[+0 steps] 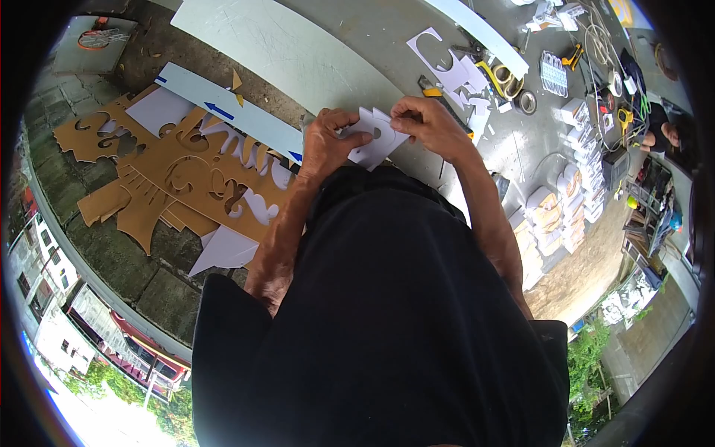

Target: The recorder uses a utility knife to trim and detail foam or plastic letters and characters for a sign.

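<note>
In front of my waist, a small white sheet piece [367, 154] with a curved cut-out is held between my two hands. My left hand [328, 141] grips its left side, the thumb lying across the face. At the upper right edge, my right hand [428, 125] is closed in a pinch on the same piece. A second pointed white edge shows at the top, and I cannot tell whether it is a separate layer. The fingertips of my right hand are partly hidden.
Brown cut-out sheets [160, 179] lie at left beside a pale board with blue arrows [197, 100]. To the right are white offcuts [447, 73], a tape roll [526, 102], stacked white letter shapes [547, 208] and cables [598, 41]. Another person [659, 134] is at far right.
</note>
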The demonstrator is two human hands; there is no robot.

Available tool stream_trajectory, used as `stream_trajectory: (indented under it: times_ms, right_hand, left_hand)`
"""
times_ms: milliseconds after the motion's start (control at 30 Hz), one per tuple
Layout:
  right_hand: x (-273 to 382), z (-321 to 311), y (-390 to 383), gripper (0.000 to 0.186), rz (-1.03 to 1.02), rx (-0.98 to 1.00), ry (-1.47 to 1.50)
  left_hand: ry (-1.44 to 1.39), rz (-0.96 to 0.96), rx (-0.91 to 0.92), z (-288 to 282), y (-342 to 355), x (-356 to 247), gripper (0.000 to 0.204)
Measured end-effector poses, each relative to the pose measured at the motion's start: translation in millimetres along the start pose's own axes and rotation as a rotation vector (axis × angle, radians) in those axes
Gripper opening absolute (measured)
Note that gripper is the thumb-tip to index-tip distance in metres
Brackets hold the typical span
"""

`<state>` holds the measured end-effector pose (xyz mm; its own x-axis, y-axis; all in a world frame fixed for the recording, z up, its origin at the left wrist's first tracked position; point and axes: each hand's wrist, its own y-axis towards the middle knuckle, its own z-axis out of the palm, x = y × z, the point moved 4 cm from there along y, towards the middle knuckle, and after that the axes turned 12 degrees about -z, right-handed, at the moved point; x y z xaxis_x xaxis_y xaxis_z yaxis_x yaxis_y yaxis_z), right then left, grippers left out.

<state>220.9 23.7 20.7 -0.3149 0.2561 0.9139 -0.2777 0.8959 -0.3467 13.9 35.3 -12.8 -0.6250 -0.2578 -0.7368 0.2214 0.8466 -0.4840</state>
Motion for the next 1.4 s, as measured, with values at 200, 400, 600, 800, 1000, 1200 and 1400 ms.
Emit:
stream_trajectory:
  times_ms: [200,400,600,800,1000,1200,1400]
  right_hand:
    - [25,-15,-21,0.013,-0.002,-0.095,0.048]
    - [49,-16,-37,0.017,-0.179,-0.148,-0.031]
    - [66,-13,-49,0.019,-0.304,-0.215,-0.085]
    - [53,-8,-59,0.023,-0.075,-0.139,0.340]
    - [46,-4,-55,0.029,-0.075,-0.223,0.260]
    - [52,3,-54,0.027,-0.031,-0.323,0.488]
    - [41,3,-55,0.023,-0.139,-0.329,0.252]
  left_hand:
    - [-0.437,-0.149,0.286,-2,-9,-32,0.027]
    - [-0.602,-0.044,0.303,-11,-17,-46,0.022]
    - [-0.441,0.032,0.248,-23,-29,-70,0.024]
    - [-0.367,0.028,0.350,-24,-33,-76,0.025]
    - [-0.433,-0.002,0.313,-17,-31,-68,0.024]
    - [-0.626,-0.164,0.282,-20,-31,-70,0.024]
    - [-0.778,-0.190,0.242,-16,-31,-70,0.028]
